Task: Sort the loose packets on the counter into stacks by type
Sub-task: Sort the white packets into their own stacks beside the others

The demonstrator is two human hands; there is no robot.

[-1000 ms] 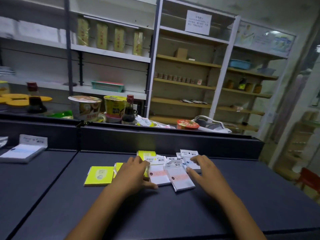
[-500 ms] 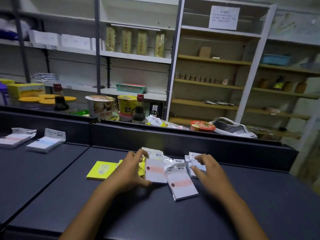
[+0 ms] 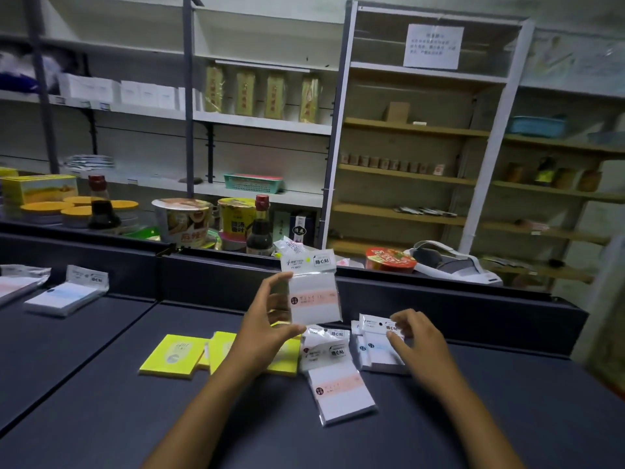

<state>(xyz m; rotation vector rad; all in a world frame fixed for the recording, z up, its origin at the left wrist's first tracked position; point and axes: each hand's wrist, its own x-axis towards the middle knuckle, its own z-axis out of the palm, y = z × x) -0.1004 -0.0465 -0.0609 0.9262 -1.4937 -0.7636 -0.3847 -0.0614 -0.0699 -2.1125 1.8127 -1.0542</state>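
My left hand [image 3: 267,328] holds a white packet with a pink stripe [image 3: 313,294] upright above the dark counter [image 3: 101,418]. Below it lie several yellow packets [image 3: 172,357] and another pink-striped packet [image 3: 341,390] flat on the counter. My right hand [image 3: 417,340] rests its fingers on a small pile of blue-striped white packets [image 3: 377,350]; whether it grips one I cannot make out. At the far left sit a stack of blue-striped packets [image 3: 64,296] and a pink-striped stack [image 3: 17,282].
A raised dark ledge [image 3: 439,299] borders the counter's far side. Behind it stand noodle cups [image 3: 182,221], soy sauce bottles [image 3: 258,228], yellow-lidded tubs [image 3: 47,211] and a red bowl [image 3: 390,258]. Shelving fills the background.
My left hand has lifted a pink-striped packet off the pile and holds it up. My right hand has stayed on the blue-striped packets. The view has shifted left.
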